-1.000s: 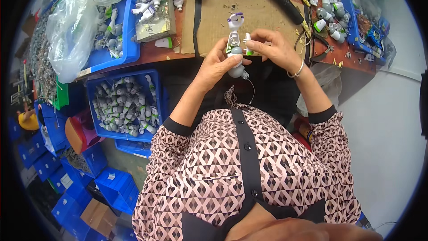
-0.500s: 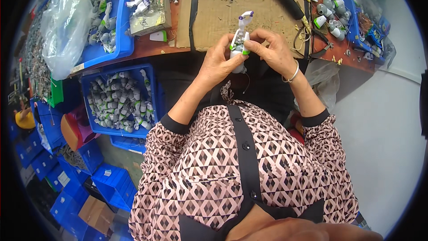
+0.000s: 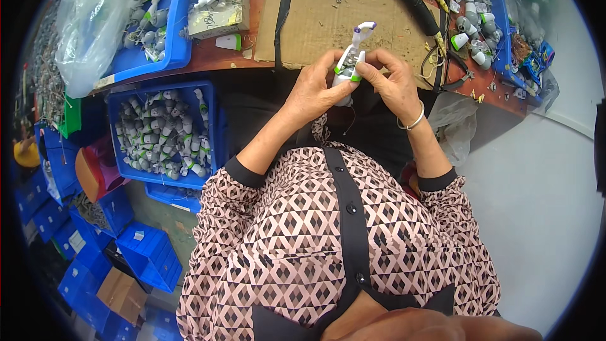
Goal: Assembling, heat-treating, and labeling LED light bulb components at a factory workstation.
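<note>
- Table (image 3: pixel 218 60): reddish-brown, flat top, scraps strewn over it.
- Sheet (image 3: pixel 315 25): brown cardboard, matt, dotted with dark crumbs, banded by black tape.
- Upper bin (image 3: pixel 180 25): smooth blue plastic, on the table at left, holding rounded grey parts.
- Lower bin (image 3: pixel 170 180): blue plastic, below the table edge, heaped with grey, white and green parts.
- Bag (image 3: pixel 95 31): clear, creased film, draped over the upper bin.
- Left hand (image 3: pixel 317 88): bare, fingers curled, gripping the toy's lower body.
- Right hand (image 3: pixel 392 82): bare, thumb and fingers pinching the cover; smooth bangle at the wrist.
- Toy (image 3: pixel 348 62): hard plastic, white, green and grey, insides exposed; held between both hands, near the table's front edge. Long axis runs away from the wearer, leaning slightly right; purple-trimmed curved end points away, grey end toward the wearer.
- Cover (image 3: pixel 360 68): white, tapered, green-tipped, at the toy's right flank; contact unclear.
- Wire (image 3: pixel 352 120): thin, curved, hanging below the toy.
</note>
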Tool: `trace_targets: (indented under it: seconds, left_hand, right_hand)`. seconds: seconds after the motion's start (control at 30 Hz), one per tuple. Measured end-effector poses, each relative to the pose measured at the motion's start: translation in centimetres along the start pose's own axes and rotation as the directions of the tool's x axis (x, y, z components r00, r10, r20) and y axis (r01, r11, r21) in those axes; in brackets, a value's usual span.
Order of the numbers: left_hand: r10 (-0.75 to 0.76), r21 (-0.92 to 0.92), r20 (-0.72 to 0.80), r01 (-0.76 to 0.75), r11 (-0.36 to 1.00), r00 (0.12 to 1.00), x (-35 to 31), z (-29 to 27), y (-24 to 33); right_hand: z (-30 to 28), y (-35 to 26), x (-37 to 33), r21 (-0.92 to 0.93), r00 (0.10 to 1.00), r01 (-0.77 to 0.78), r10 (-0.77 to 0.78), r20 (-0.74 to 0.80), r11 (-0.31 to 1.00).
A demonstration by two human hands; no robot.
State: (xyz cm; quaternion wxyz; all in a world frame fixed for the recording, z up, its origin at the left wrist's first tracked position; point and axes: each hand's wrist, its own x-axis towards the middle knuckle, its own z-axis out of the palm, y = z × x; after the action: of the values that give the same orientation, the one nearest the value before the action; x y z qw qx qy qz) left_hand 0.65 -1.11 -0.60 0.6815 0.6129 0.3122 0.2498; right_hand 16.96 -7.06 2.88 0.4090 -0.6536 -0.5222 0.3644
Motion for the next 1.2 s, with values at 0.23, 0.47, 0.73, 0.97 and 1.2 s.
trace_targets:
  seconds: [0.23,0.47,0.73,0.97,1.2]
  left_hand:
    - [0.226,0.385,-0.044,-0.192,0.903,0.973,0.1,0.9,0.4]
    - [0.326,0.395,0.041,-0.314,0.863,0.945,0.0,2.2,0.2]
    - [0.270,0.368,0.138,-0.302,0.879,0.953,-0.6,1.3,1.1]
    - [0.238,0.514,0.209,-0.314,0.799,0.948,-1.4,1.2,2.1]
    - [0.227,0.586,0.375,-0.420,0.693,0.899,-1.5,-1.7,1.7]
  right_hand:
    - [0.1,0.6,0.0,-0.273,0.999,0.035,-0.042,-0.021,0.961]
    - [1.7,0.8,-1.7,0.572,0.984,-0.175,0.128,0.122,0.801]
    - [1.7,0.5,-3.0,0.693,0.978,-0.210,0.157,0.140,0.690]
    - [3.6,2.0,-4.3,0.828,0.990,-0.118,0.129,0.056,0.548]
    - [0.8,1.4,-4.0,0.479,0.990,-0.130,0.086,0.112,0.868]
